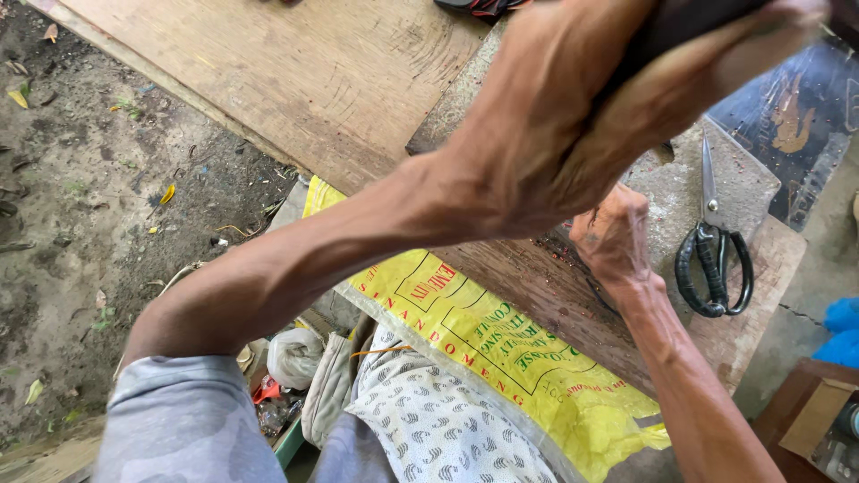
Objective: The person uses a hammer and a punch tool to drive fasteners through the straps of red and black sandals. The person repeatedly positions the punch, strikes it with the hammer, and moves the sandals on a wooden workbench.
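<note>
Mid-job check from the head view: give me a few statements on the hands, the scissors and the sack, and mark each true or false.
1. The left hand is raised and grips a dark object. True.
2. The scissors are held in the right hand. False: they lie on the wooden board, apart from both hands.
3. The scissors have black handles. True.
4. The yellow sack lies on top of the scissors. False: it hangs at the board's near edge, away from them.
5. The right hand rests down on the board. True, though what it holds, if anything, is hidden.
</note>
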